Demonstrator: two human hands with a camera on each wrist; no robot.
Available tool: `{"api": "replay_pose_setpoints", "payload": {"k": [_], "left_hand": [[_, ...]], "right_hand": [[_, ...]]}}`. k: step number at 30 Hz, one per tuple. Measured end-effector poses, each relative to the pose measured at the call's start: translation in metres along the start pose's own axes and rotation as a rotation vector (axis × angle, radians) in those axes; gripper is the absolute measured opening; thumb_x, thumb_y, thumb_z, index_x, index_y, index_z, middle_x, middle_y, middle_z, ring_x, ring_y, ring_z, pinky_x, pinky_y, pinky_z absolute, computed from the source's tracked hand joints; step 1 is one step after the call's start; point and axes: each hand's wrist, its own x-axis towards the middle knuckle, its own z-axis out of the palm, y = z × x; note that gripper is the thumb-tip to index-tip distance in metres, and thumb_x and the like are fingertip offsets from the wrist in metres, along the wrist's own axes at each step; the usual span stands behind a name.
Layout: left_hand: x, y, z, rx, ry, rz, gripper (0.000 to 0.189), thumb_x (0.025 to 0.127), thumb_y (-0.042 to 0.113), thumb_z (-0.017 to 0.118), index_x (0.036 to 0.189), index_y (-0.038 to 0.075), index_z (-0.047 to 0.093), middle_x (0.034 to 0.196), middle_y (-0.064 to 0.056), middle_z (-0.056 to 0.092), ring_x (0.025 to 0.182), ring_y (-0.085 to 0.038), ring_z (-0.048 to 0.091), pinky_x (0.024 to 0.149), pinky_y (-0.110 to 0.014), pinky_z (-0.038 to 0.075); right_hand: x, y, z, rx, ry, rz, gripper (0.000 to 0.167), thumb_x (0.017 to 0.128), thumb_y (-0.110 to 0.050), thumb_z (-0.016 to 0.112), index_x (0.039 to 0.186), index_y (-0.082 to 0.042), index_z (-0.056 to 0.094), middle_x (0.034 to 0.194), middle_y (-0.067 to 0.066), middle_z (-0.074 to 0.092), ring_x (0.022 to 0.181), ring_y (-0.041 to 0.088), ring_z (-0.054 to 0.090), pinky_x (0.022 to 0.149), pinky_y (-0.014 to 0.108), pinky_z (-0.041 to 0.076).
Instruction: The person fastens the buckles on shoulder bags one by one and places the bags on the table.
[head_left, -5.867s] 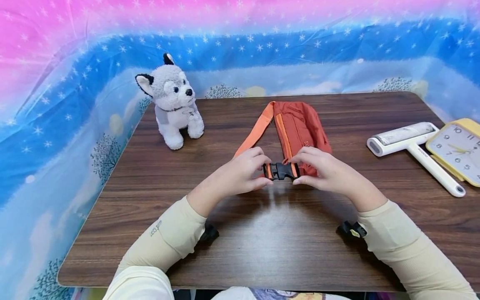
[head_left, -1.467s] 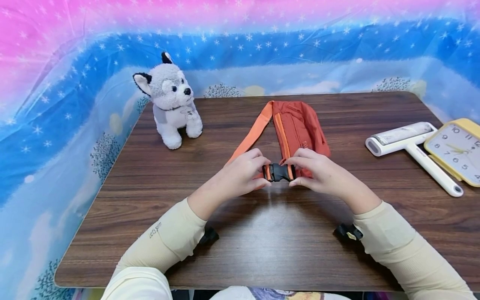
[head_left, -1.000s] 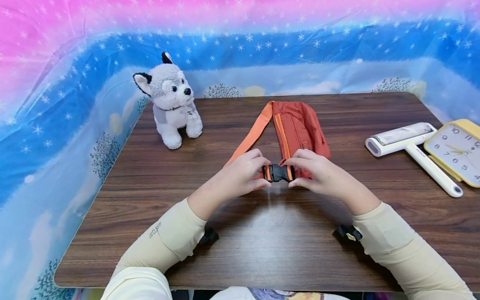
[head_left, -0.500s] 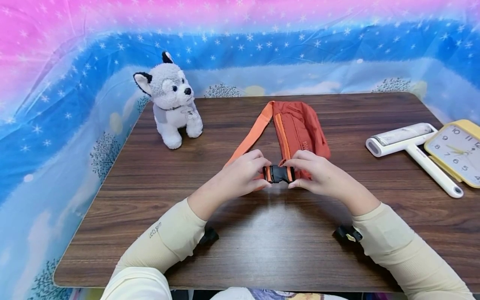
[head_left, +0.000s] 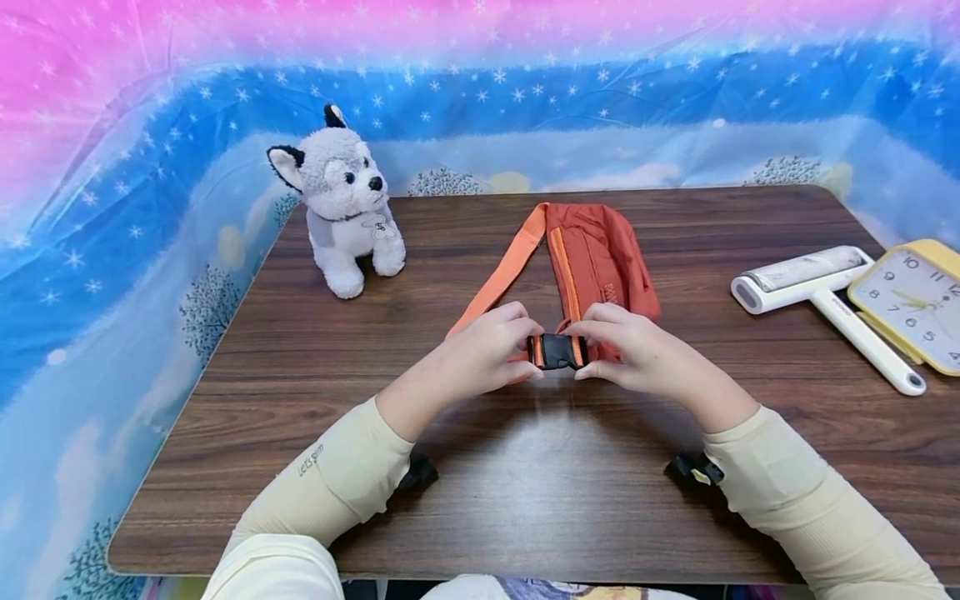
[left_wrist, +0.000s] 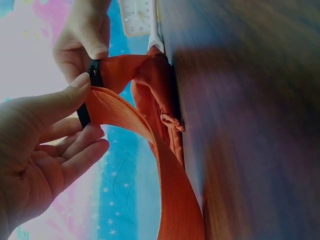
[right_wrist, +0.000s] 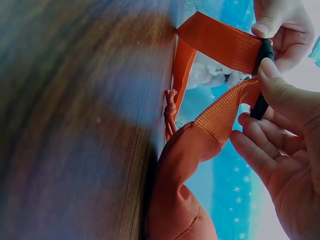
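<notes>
A rust-red waist bag [head_left: 603,258] with an orange zip lies toward the back of the table. Its orange strap [head_left: 502,271] loops round to a black side-release buckle [head_left: 558,352], whose two halves sit joined, raised in front of the bag. My left hand [head_left: 487,346] pinches the buckle's left end between thumb and fingers. On the other end, where the short webbing from the bag [right_wrist: 182,165] comes in, my right hand [head_left: 633,346] pinches likewise. In the left wrist view, the buckle [left_wrist: 95,72] shows edge-on, the left thumb and fingertips on it.
A plush husky [head_left: 348,208] sits at the back left. To the right are a white lint roller [head_left: 832,292] and a yellow-framed clock [head_left: 915,300]. The brown wooden table [head_left: 525,492] is ringed by a snowflake-patterned curtain [head_left: 562,92].
Compared with several seconds ago, the buckle's halves have come closer together and the right hand has shifted slightly left. Over the last second the buckle has tilted and lowered slightly; both grips hold.
</notes>
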Motion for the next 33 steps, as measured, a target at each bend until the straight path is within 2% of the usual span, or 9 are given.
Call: {"api": "replay_pose_setpoints", "payload": {"k": [10, 15, 19, 23, 29, 33], "left_hand": [[0.001, 0.000, 0.000, -0.001, -0.007, 0.006, 0.034, 0.075, 0.016, 0.081, 0.100, -0.001, 0.065, 0.087, -0.007, 0.053, 0.070, -0.013, 0.048, 0.063, -0.020, 0.042], [0.000, 0.001, -0.001, -0.016, -0.032, -0.028, 0.035, 0.076, 0.017, 0.080, 0.102, -0.001, 0.065, 0.088, -0.007, 0.053, 0.071, -0.013, 0.049, 0.064, -0.020, 0.042], [-0.001, 0.001, -0.001, -0.006, -0.073, -0.038, 0.035, 0.078, 0.020, 0.078, 0.104, 0.000, 0.064, 0.089, -0.008, 0.053, 0.072, -0.013, 0.047, 0.064, -0.020, 0.041], [0.000, 0.001, 0.000, 0.050, -0.120, -0.022, 0.037, 0.079, 0.023, 0.077, 0.104, 0.000, 0.064, 0.088, -0.006, 0.052, 0.072, -0.014, 0.046, 0.063, -0.022, 0.041], [0.000, 0.000, 0.002, 0.104, -0.245, -0.023, 0.039, 0.080, 0.027, 0.076, 0.104, 0.000, 0.062, 0.088, -0.005, 0.051, 0.075, -0.016, 0.046, 0.067, -0.026, 0.042], [-0.001, -0.001, 0.005, 0.149, -0.276, 0.001, 0.039, 0.079, 0.029, 0.077, 0.103, 0.001, 0.062, 0.086, -0.004, 0.050, 0.074, -0.016, 0.047, 0.067, -0.028, 0.042]], "right_hand": [[-0.001, -0.003, -0.001, -0.015, -0.010, 0.032, 0.045, 0.071, -0.019, 0.082, 0.110, -0.005, 0.064, 0.092, -0.001, 0.054, 0.076, 0.014, 0.049, 0.066, 0.023, 0.040], [-0.001, -0.004, -0.001, -0.025, -0.021, 0.047, 0.043, 0.072, -0.020, 0.082, 0.108, -0.004, 0.064, 0.091, -0.001, 0.054, 0.077, 0.014, 0.048, 0.065, 0.025, 0.040], [-0.001, -0.005, -0.002, -0.022, -0.057, 0.084, 0.040, 0.073, -0.021, 0.081, 0.106, -0.004, 0.065, 0.091, -0.001, 0.053, 0.077, 0.014, 0.048, 0.065, 0.026, 0.041], [0.001, -0.007, -0.002, -0.031, -0.093, 0.103, 0.039, 0.074, -0.023, 0.080, 0.105, -0.005, 0.065, 0.094, -0.001, 0.054, 0.081, 0.013, 0.050, 0.069, 0.028, 0.043], [0.005, -0.013, 0.006, -0.117, -0.151, 0.047, 0.041, 0.073, -0.022, 0.081, 0.104, 0.000, 0.063, 0.098, 0.007, 0.058, 0.089, 0.018, 0.054, 0.077, 0.034, 0.047], [0.006, -0.016, 0.010, -0.173, -0.170, 0.036, 0.044, 0.071, -0.022, 0.083, 0.103, 0.000, 0.064, 0.095, 0.007, 0.057, 0.086, 0.020, 0.054, 0.075, 0.035, 0.047]]}}
